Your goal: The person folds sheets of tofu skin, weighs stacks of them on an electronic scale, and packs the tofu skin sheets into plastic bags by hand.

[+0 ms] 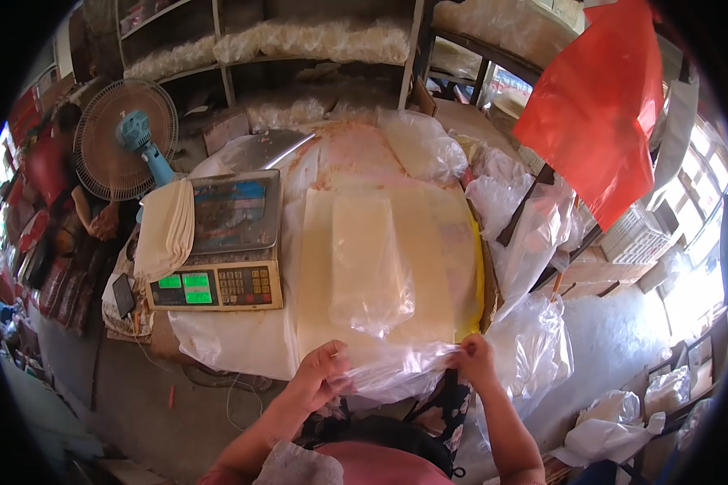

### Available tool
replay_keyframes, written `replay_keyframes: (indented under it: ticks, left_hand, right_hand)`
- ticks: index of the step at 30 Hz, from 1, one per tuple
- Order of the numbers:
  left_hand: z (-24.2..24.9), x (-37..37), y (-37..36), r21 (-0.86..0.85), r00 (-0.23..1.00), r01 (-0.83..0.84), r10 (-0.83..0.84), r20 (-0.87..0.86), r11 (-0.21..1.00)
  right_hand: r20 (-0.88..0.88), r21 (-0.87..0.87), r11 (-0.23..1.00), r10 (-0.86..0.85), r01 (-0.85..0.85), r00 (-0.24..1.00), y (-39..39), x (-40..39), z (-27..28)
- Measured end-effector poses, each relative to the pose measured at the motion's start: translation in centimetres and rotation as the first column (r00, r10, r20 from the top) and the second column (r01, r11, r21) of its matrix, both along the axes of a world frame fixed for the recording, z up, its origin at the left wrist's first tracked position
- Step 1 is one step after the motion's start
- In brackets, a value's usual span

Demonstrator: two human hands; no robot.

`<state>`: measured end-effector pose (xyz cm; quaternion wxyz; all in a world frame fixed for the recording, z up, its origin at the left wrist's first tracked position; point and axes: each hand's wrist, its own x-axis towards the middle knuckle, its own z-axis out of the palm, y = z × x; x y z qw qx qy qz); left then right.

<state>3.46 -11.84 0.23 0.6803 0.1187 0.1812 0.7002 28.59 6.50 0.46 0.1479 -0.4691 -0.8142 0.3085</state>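
Observation:
My left hand [322, 373] is closed on the left side of a clear plastic bag [400, 370] at the table's front edge. The right side of that bag is pinched in my right hand [471, 357]. Just beyond lies a pale sheet stack [433, 283], and on it rests a filled clear bag [368, 263] with flat pale sheets inside. To the left, a digital scale [218, 284] shows lit green displays. Folded pale sheets [167, 230] hang over the scale's left side.
A fan [126, 137] stands at the back left, near a seated person [57, 178]. Shelves [243, 61] with bagged goods line the back. A red plastic bag [598, 105] hangs at the upper right, above clear bags [534, 339]. A phone [124, 296] lies left of the scale.

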Motion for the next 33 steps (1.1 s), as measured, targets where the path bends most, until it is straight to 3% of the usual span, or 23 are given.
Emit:
replay_keyframes:
  ticks: [1,2,3,4,6,8,9,10,12,14,15,16,17,18,20,22,23,24,25,27,28,29,33]
  left_hand:
    - [2.1,0.6,0.1,-0.140,0.983,-0.070,0.044,-0.176,0.988]
    - [1.9,0.4,0.2,-0.137,0.983,-0.071,0.046,-0.177,0.988]
    - [1.5,-0.1,0.2,-0.197,0.942,-0.163,0.093,-0.323,0.967]
    - [1.1,-0.6,0.3,-0.240,0.876,-0.263,0.127,-0.466,0.934]
    - [1.8,-1.7,1.2,-0.315,0.828,-0.407,0.201,-0.524,0.857]
    - [3.1,-1.6,1.5,-0.199,0.762,-0.506,0.326,-0.559,0.839]
    - [3.7,-1.1,1.6,-0.194,0.758,-0.514,0.337,-0.559,0.835]
    - [4.5,-0.2,1.9,-0.204,0.766,-0.462,0.272,-0.582,0.863]
    - [5.9,0.9,2.2,-0.211,0.765,-0.414,0.213,-0.608,0.885]
    - [7.1,1.4,2.0,-0.124,0.908,-0.246,0.184,-0.377,0.961]
    - [8.2,0.5,2.1,-0.223,0.876,-0.393,0.290,-0.387,0.892]
    - [7.3,-1.6,1.5,-0.103,0.864,-0.413,0.354,-0.358,0.905]
    - [6.9,-2.1,1.6,-0.012,0.712,-0.530,0.437,-0.550,0.848]
    - [6.7,-2.6,1.8,0.106,0.508,-0.621,0.502,-0.700,0.776]
    - [5.9,-3.5,1.6,0.097,0.540,-0.537,0.429,-0.724,0.838]
    - [4.6,-3.9,0.9,0.050,0.594,-0.325,0.245,-0.766,0.944]
    - [3.8,-4.0,0.6,0.027,0.608,-0.216,0.156,-0.778,0.976]
    - [3.1,-4.0,0.3,0.004,0.613,-0.106,0.069,-0.787,0.994]
    - [2.5,-4.2,0.0,-0.018,0.605,0.005,-0.018,-0.796,1.000]
    - [1.7,-5.3,0.1,-0.060,0.549,0.230,-0.181,-0.816,0.971]
    - [1.8,-6.8,0.3,0.283,0.959,0.194,-0.122,-0.255,0.939]
    - [3.6,-6.4,0.1,0.215,0.977,-0.115,0.150,-0.154,0.970]
    - [8.0,-5.1,2.8,-0.033,0.893,-0.448,0.449,0.036,0.893]
  right_hand:
    - [-0.408,-0.461,0.887,-0.253,0.041,0.877,0.0,0.2,0.8]
    - [-0.562,-0.790,0.594,-0.604,-0.151,0.565,0.0,0.4,1.5]
    - [-0.559,-0.829,0.448,-0.667,-0.335,0.492,0.2,0.9,1.9]
    - [-0.563,-0.826,0.450,-0.664,-0.338,0.491,0.2,0.8,2.6]
    - [-0.661,-0.605,0.793,-0.453,-0.068,0.598,-0.1,-0.2,4.6]
    - [-0.633,-0.200,0.969,-0.241,0.145,0.736,-0.9,-1.5,6.9]
    - [-0.573,0.042,0.977,-0.148,0.210,0.806,-1.5,-2.1,7.8]
    - [-0.577,0.049,0.979,-0.135,0.199,0.805,-2.4,-2.8,8.7]
    - [-0.554,0.597,0.801,0.368,0.048,0.747,-5.1,-4.6,9.8]
    - [-0.319,0.363,0.793,0.599,-0.489,0.734,-7.6,-6.9,10.2]
    - [-0.318,0.367,0.790,0.603,-0.491,0.732,-6.8,-6.5,8.4]
    - [0.031,0.093,0.591,0.803,-0.802,0.595,-5.0,-5.8,5.1]
    - [0.282,-0.284,0.346,0.922,-0.894,0.267,-3.9,-5.5,3.5]
    - [0.290,-0.281,0.337,0.922,-0.898,0.255,-3.5,-5.7,4.0]
    - [0.354,-0.597,0.444,0.893,-0.668,0.277,-3.5,-6.1,5.8]
    - [0.265,-0.586,0.413,0.911,-0.697,0.316,-2.7,-6.3,7.0]
    - [0.031,-0.548,0.361,0.910,-0.754,0.414,-1.5,-5.9,6.4]
    - [-0.209,-0.493,0.323,0.857,-0.808,0.471,-0.7,-5.8,6.1]
    - [-0.087,-0.764,0.308,0.821,-0.567,0.564,-0.5,-6.7,10.0]
    - [-0.415,-0.398,0.368,0.745,-0.840,0.523,3.6,-4.2,6.9]
    - [-0.689,-0.441,0.358,0.453,-0.823,0.566,3.7,-4.1,6.2]
    - [-0.843,-0.481,0.330,0.079,-0.812,0.532,3.7,-4.1,5.9]
    - [-0.853,-0.518,0.613,-0.316,-0.597,0.416,3.7,-8.9,3.8]
